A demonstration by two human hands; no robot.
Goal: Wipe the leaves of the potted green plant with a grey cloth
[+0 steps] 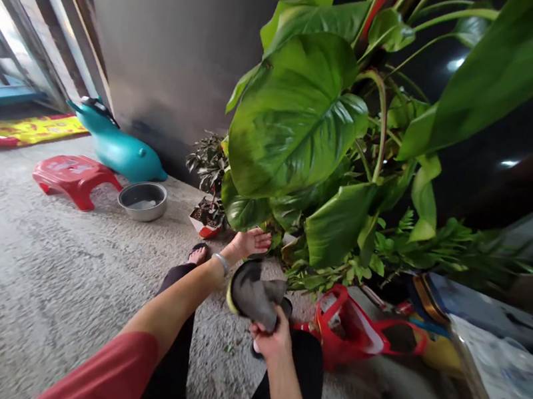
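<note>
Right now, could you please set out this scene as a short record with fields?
Left hand: open and empty, close to the lower leaves; contact unclear
Left wrist: silver-coloured bracelet
Right hand: gripping a grey cloth-like item with a yellow edge, blurred
Plants: large-leaved plant ahead; small potted plant to its left
Left side: red stool, metal bowl, teal animal-shaped toy
Right side: red container with handles
Floor: rough, grey
</note>
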